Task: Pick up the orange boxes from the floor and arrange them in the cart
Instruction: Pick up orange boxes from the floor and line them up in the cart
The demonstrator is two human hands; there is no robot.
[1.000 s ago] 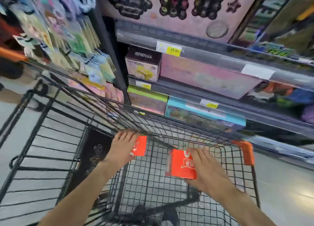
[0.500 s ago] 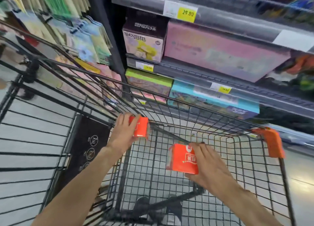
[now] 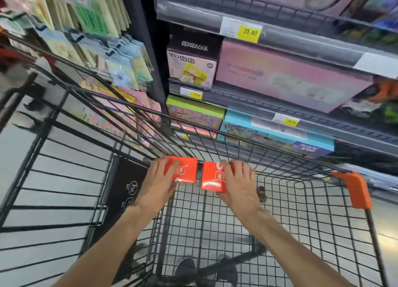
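Both my arms reach down into a black wire cart (image 3: 301, 217). My left hand (image 3: 156, 185) grips one orange box (image 3: 185, 172) with white characters on its top face. My right hand (image 3: 239, 184) grips a second orange box (image 3: 213, 177). The two boxes lie side by side, a narrow gap between them, low against the cart's far wall on the left side of the basket. Fingers cover part of each box. Whether the boxes rest on the wire floor I cannot tell.
Store shelves (image 3: 280, 97) with pink, green and blue boxed goods stand just beyond the cart. Hanging packets (image 3: 103, 56) fill the rack to the left. An orange corner guard (image 3: 353, 189) caps the cart's right rim. A black folded seat panel (image 3: 127, 185) lines the left side.
Both hands have gone forward and down into the cart and come together, so the two orange boxes now lie next to each other by the far wall.
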